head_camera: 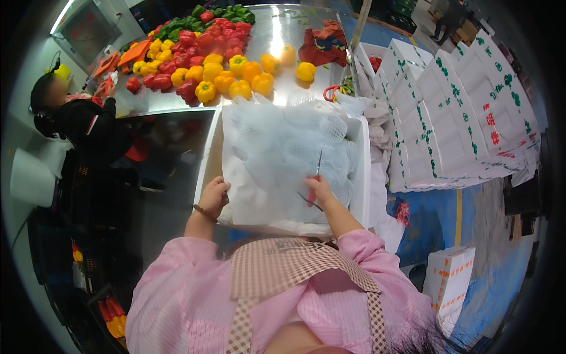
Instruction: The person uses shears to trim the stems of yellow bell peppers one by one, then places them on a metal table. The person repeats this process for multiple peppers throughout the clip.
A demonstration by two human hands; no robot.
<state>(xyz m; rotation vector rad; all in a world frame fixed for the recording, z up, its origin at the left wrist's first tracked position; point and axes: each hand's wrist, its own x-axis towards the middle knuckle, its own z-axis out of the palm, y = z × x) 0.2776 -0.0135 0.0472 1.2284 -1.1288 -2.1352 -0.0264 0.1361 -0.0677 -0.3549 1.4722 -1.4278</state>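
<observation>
In front of me a white foam box (pixel 363 177) holds items in white mesh netting (pixel 338 128), covered in part by a thin white sheet (pixel 254 190). At the sheet's left edge my left hand (pixel 215 194) pinches it between thumb and fingers. My right hand (pixel 321 191) grips small scissors or snips with red handles (pixel 311 198), blades pointing away from me, above the sheet's right part. The exact kind of tool is unclear. Beyond the box, yellow bell peppers (pixel 241 89), red ones (pixel 188 39) and green ones (pixel 194 22) lie on a metal table (pixel 274 40).
Stacked white foam boxes (pixel 460 110) rise at the right. Red-handled scissors (pixel 330 93) and a dark red cloth (pixel 311 51) lie on the table's right side. Another person (pixel 95 119) works at the left. A white box (pixel 446 274) stands on the blue floor at lower right.
</observation>
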